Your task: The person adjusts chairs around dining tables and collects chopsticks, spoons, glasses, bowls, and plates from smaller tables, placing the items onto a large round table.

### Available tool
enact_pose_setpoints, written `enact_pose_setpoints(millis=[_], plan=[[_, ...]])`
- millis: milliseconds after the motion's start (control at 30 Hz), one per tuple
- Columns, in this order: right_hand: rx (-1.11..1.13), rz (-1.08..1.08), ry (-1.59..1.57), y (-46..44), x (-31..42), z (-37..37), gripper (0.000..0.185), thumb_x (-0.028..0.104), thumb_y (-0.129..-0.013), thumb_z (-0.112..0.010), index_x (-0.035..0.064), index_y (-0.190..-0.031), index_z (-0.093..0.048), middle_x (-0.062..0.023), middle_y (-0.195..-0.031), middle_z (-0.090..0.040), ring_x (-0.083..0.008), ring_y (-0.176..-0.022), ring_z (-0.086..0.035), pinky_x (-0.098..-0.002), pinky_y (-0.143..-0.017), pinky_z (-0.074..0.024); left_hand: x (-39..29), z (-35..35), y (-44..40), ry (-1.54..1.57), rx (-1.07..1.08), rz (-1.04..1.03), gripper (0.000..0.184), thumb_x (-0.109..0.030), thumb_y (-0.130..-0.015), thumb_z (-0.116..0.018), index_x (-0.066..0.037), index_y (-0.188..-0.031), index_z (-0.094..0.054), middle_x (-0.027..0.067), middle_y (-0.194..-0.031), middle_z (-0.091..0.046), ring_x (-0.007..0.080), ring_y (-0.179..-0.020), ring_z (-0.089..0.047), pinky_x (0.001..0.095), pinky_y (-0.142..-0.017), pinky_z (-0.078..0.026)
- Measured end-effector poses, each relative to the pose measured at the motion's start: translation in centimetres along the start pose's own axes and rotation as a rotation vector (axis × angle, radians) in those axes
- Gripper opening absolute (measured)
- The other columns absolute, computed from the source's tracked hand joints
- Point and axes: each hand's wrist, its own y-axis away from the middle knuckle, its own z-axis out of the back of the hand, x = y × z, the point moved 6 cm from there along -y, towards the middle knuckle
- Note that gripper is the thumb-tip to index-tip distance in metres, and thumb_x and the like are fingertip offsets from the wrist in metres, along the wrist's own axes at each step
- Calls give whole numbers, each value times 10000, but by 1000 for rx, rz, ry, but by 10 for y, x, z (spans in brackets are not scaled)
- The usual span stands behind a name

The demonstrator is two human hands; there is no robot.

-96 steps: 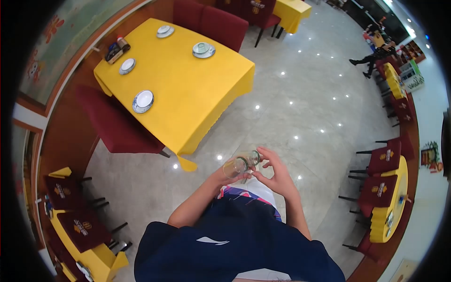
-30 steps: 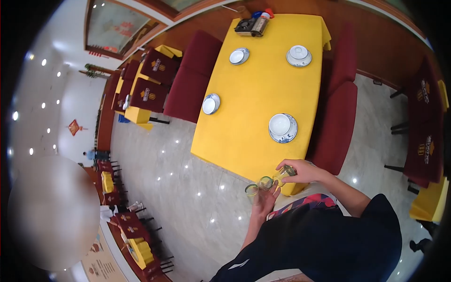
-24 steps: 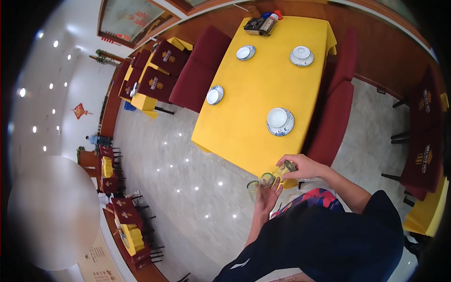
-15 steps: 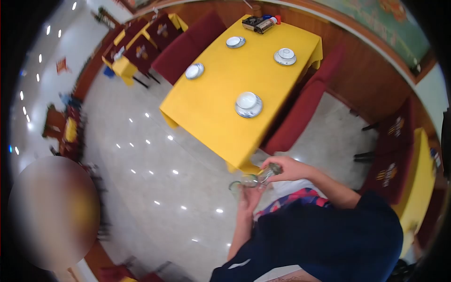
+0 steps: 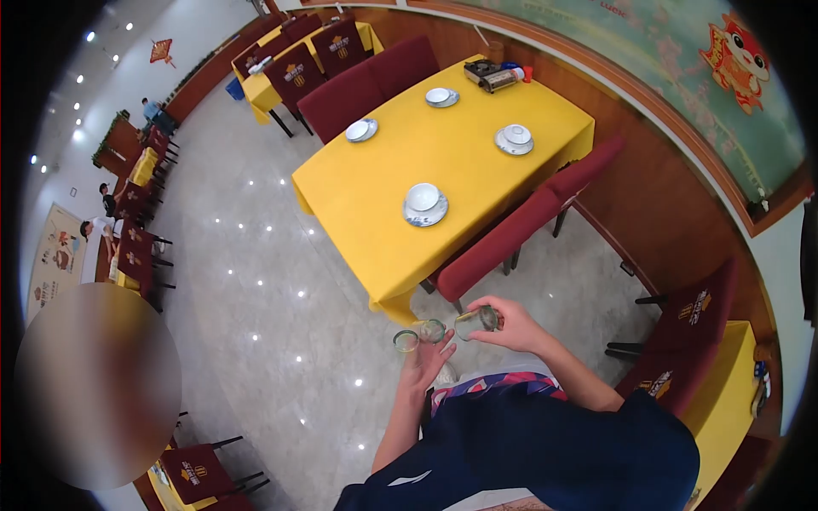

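Clear glass: three tumblers (image 5: pixel 432 333) in two hands, off the near right corner of the yellow-covered desk (image 5: pixel 358 183)

The left hand (image 5: pixel 416 371) grips two of the three, an outer tumbler (image 5: pixel 406 342) and an inner tumbler (image 5: pixel 433 329), side by side with their round rims facing up; whether the two touch is hard to tell. Some of its fingers (image 5: pixel 445 346) stretch out beside the inner one. The right hand (image 5: pixel 515 330) has its fingers closed round the third tumbler (image 5: pixel 474 323), which is tilted onto its side, just beside the inner one. All three are held in the air, past the corner where the cloth hangs down.

On the desk are four white bowls (image 5: pixel 423 197), each on its own saucer (image 5: pixel 436 214), four in all. Two sets lie toward the left long edge and two toward the right long edge. One portable stove (image 5: pixel 482 72) stands near the far edge; the small items crowded next to it cannot be counted surely.

Two burgundy chair backs (image 5: pixel 503 243) line the right long edge, and two more line the left. Well apart, at the far left of the room, three other people (image 5: pixel 102 228) are in view.
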Motion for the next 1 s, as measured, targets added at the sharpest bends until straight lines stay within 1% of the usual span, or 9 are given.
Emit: enact_pose_setpoints(millis=[100,267,333,400,467,700,767,933,1000], plan=[[14,41,122,21,-11,62,492,274,-728,-787,56,-1121,-586,-117,-1053,-640,-277,-956,-621,-361,-829,-487,52,-34,-47,-86,33,95,650,-495,-735,-753,-157,-1233,-510,30,-1233,-548,278,-1203,-486,444,-949,-453],[-122,13,44,69,-57,167,463,235,-735,-774,69,-1118,-575,-124,-1069,-629,-291,-990,-615,-372,-848,-486,143,-102,-108,-257,71,214,675,-532,-721,-753,-176,-1241,-513,3,-1241,-545,229,-1194,-489,410,-936,-438],[-315,152,106,87,-69,207,472,233,-712,-800,92,-1115,-601,-51,-935,-611,-164,-744,-552,-283,-617,-446,174,-116,-133,-300,65,280,671,-534,-724,-750,-175,-1240,-517,5,-1241,-545,229,-1194,-487,414,-944,-430],[-350,71,57,106,-73,241,466,218,-710,-798,85,-1111,-602,-57,-949,-620,-165,-745,-560,-283,-622,-451,203,-134,-147,-317,86,315,667,-536,-727,-746,-174,-1239,-520,8,-1242,-545,230,-1194,-484,419,-952,-423],[-333,-100,-8,115,-84,268,443,205,-737,-761,77,-1117,-571,-109,-1053,-624,-286,-958,-610,-363,-828,-492,222,-151,-160,-317,86,357,652,-525,-738,-741,-171,-1238,-521,12,-1235,-549,229,-1197,-478,417,-951,-425],[-304,-135,-40,98,-112,323,431,208,-736,-757,70,-1104,-579,-113,-1038,-625,-291,-945,-615,-366,-822,-495,253,-178,-204,-347,67,452,675,-512,-690,-789,-196,-1220,-517,17,-1241,-541,206,-1130,-510,378,-915,-439],[-317,21,68,80,-121,329,450,218,-727,-760,61,-1106,-576,-128,-1038,-623,-306,-954,-618,-371,-827,-494,254,-184,-223,-360,83,453,686,-512,-685,-793,-194,-1226,-515,18,-1243,-540,201,-1125,-515,368,-913,-441],[-224,-68,73,23,-132,340,492,229,-709,-768,41,-1116,-565,-145,-1044,-615,-330,-973,-614,-385,-828,-494,248,-202,-282,-298,163,485,781,-520,-671,-803,-186,-1294,-471,27,-1262,-531,182,-1121,-530,327,-870,-465],[-238,-68,134,-5,-132,352,513,249,-715,-763,27,-1128,-554,-149,-1058,-607,-341,-986,-607,-392,-833,-489,239,-205,-311,-264,188,441,727,-500,-701,-789,-177,-1279,-489,25,-1220,-551,173,-1098,-538,320,-838,-464]])
